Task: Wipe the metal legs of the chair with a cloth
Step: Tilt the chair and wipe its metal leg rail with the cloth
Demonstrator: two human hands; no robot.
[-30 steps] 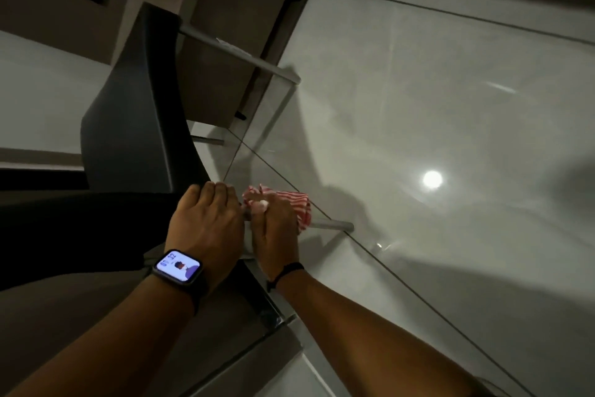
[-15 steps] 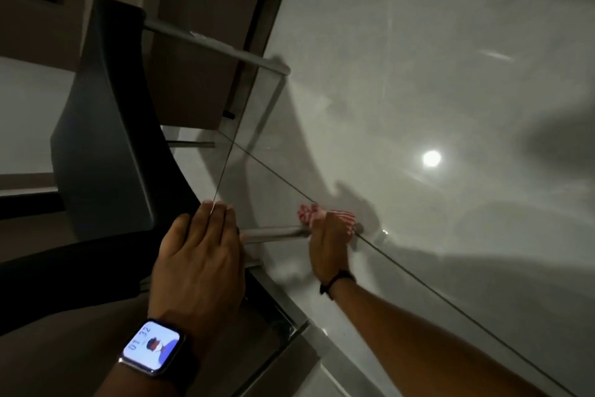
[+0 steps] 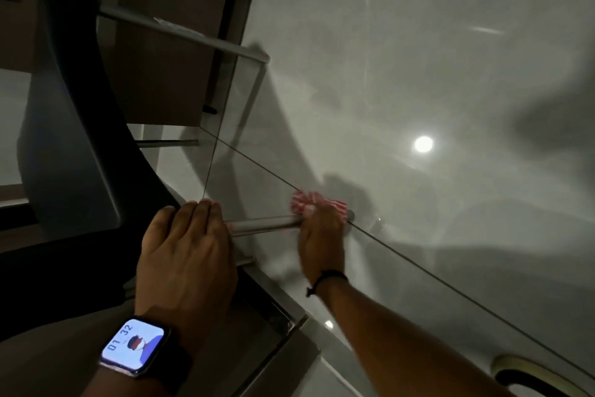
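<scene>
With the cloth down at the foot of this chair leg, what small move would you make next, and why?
Probably slide the right hand with the red-striped cloth back up the metal leg toward the left hand. The cloth sits wrapped at the leg's far end by the floor, while the left hand braces the chair, so a return stroke seems to fit.

Cloth [image 3: 317, 203] red-white striped; chair leg [image 3: 264, 225] silver-grey; floor [image 3: 418, 58] pale grey.

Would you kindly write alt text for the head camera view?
A right hand grips a red-striped cloth around the end of a metal chair leg, while the left hand, wearing a smartwatch, steadies the dark chair above a glossy tiled floor.
</scene>
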